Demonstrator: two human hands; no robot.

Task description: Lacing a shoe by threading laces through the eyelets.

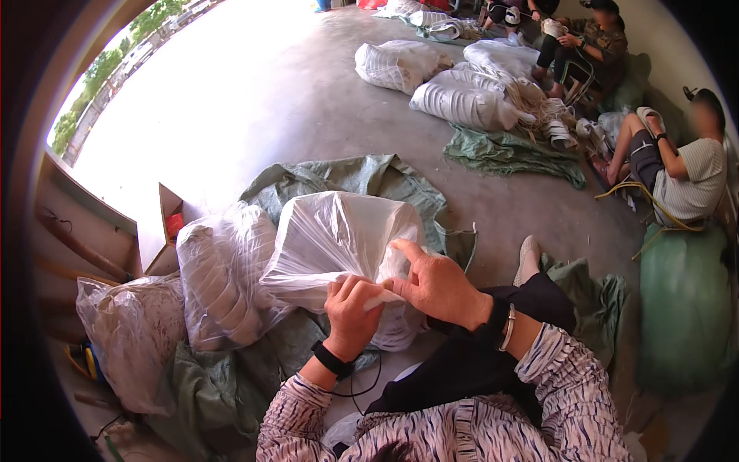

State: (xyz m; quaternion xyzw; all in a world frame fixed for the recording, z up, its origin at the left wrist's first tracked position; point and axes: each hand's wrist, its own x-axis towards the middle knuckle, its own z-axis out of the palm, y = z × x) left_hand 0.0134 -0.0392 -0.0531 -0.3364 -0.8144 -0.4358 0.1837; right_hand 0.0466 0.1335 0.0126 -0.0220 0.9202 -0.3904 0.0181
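Observation:
A large clear plastic bag (327, 231) stands in front of me, puffed out, with pale contents blurred by the film. Its upper film is drawn into tight folds toward my hands. My left hand (352, 314) is closed on the gathered edge of the bag, knuckles up. Beside it my right hand (450, 289) pinches the bunched plastic between thumb and fingers. The two hands almost touch at the gathered neck. Green woven sheeting (362, 173) lies under and behind the bag.
Left of the bag stand two filled clear bags, one with stacked pale pieces (223, 285) and another (131, 339) nearer me. Farther off lie white bundles (466, 100) and a green cloth (512, 154). A seated person (689, 165) works at right, by a green sack (681, 308).

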